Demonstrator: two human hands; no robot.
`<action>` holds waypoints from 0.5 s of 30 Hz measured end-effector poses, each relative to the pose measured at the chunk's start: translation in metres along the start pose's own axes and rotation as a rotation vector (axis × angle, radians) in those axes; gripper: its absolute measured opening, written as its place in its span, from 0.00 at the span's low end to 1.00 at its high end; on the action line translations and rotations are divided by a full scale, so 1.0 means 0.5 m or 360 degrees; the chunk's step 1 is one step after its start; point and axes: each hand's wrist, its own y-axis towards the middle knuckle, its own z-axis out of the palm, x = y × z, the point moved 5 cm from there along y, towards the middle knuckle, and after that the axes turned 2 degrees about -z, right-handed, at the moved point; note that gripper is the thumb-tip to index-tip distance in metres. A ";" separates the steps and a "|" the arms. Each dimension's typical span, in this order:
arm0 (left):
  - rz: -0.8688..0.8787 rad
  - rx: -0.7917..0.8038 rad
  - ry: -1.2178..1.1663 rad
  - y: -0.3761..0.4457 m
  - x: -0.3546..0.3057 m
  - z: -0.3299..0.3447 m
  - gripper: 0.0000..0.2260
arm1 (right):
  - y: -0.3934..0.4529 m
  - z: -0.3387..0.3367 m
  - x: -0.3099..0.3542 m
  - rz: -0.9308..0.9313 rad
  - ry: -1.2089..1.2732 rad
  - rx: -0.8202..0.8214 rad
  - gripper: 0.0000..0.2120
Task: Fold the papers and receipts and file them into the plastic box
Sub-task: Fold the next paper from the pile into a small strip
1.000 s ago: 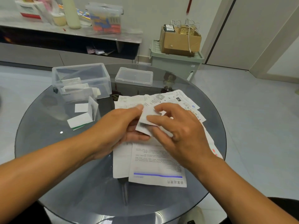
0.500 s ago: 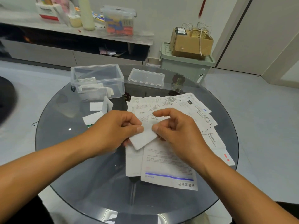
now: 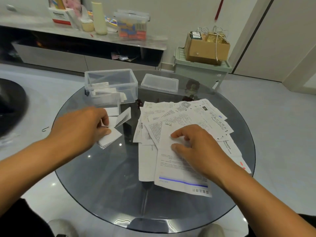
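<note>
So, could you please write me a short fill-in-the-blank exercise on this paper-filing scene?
1. The left hand holds a folded ____.
2. The right hand rests on the pile of unfolded papers with its fingers loosely ____.
3. The plastic box stands open; its ____ lies on the glass table to its right.

Missing words: paper; curled; lid

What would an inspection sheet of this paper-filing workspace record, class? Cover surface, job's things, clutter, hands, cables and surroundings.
Surface: round dark glass table.
Job's things: clear plastic box open, folded slips inside; its lid beside it; unfolded papers fanned at right.
Clutter: folded slips loose before the box.
Hands: left hand pinches a folded receipt; right hand rests on the papers.
Cables: nothing seen on the table.
Surroundings: cardboard box on a green bin; shelf behind.
</note>
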 end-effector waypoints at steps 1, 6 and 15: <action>0.0095 -0.0046 -0.0025 -0.004 -0.015 0.000 0.07 | 0.001 -0.002 -0.001 -0.0009 -0.0015 -0.0010 0.11; 0.0978 -0.0099 -0.0165 -0.038 -0.117 0.022 0.19 | 0.018 -0.016 -0.026 0.0011 -0.0073 -0.0064 0.14; 0.1790 -0.0192 -0.0155 -0.075 -0.224 0.071 0.11 | 0.022 -0.034 -0.050 0.0009 0.0002 -0.0010 0.14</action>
